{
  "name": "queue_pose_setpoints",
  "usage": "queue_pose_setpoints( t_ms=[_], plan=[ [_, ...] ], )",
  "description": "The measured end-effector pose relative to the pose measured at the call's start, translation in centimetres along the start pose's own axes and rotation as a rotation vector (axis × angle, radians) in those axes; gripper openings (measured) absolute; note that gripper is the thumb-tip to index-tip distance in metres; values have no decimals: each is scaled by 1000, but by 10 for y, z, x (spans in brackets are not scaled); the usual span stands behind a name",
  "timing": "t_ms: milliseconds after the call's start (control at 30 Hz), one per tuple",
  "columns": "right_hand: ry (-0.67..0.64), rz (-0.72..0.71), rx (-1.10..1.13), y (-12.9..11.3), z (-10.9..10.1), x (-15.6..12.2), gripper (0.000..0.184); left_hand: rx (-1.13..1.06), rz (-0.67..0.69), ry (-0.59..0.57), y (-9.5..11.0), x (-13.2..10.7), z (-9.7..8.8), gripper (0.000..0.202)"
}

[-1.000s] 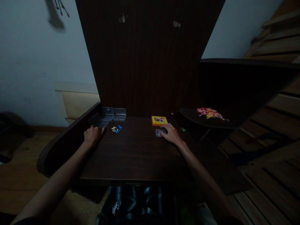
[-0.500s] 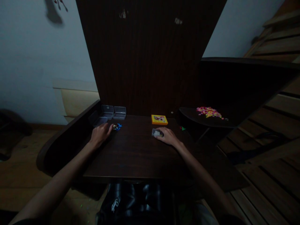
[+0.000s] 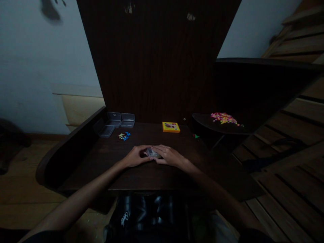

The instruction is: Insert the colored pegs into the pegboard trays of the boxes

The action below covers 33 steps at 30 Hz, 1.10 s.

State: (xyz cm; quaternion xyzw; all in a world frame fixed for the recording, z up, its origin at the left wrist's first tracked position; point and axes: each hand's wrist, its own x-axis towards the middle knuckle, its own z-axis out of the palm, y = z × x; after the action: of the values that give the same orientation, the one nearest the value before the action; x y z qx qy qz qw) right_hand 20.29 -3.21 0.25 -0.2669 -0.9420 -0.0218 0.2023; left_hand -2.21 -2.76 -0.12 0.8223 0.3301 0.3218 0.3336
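Note:
A small clear plastic case [image 3: 153, 152] lies low over the middle of the dark desk, between my two hands. My left hand [image 3: 136, 156] closes on its left side, thumb in front and fingers behind. From the right, my right hand [image 3: 168, 156] grips the same case, fingers laid over its top. What is inside the case is mostly hidden; something pale shows through. Behind my left hand sits a little pile of blue and cream pieces [image 3: 124, 136]. The yellow box [image 3: 171, 127] stands farther back, beyond my right hand.
Open clear plastic boxes [image 3: 127, 120] stand at the desk's back left, by the raised side panel [image 3: 68, 145]. On the right, a curved shelf [image 3: 202, 122] bears a heap of pink and yellow bits [image 3: 224, 118]. A small green and red piece [image 3: 195, 136] lies near the desk's right side.
My left hand has left the blue and cream pile and come right to the case. My right hand has brought the case left and nearer. Both hands now hold it.

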Motion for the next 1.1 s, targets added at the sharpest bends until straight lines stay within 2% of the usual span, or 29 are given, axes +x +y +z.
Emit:
queue_pose_setpoints(
  t_ms=[267, 433, 533, 667, 767, 867, 967, 1033, 1100],
  plan=[
    [-92, -42, -335, -8, 11, 3, 38, -325, -177, 49, -9, -4, 8, 59],
    [-167, -29, -308, -10, 7, 11, 35, -500, -269, 52, -14, -3, 7, 66],
    [-99, 27, -148, -9, 2, 15, 31, -547, -281, 48, -14, -4, 3, 68],
    [103, 159, 197, -6, -9, 19, 28, -634, -218, 44, -10, -5, -2, 76],
    [264, 368, 466, -2, -12, 24, 27, -722, -162, 46, -6, -8, 0, 90],
    [381, 561, 794, 7, -6, 32, 32, -776, -124, 50, -4, -11, 5, 93],
    [396, 641, 1034, 17, 4, 39, 38, -742, -89, 46, -3, -13, 7, 78],
    [376, 667, 1113, 23, 10, 40, 40, -686, -91, 49, -3, -15, 4, 67],
    [345, 696, 1154, 27, 16, 38, 41, -632, -118, 78, -6, -16, -2, 65]
  ],
)
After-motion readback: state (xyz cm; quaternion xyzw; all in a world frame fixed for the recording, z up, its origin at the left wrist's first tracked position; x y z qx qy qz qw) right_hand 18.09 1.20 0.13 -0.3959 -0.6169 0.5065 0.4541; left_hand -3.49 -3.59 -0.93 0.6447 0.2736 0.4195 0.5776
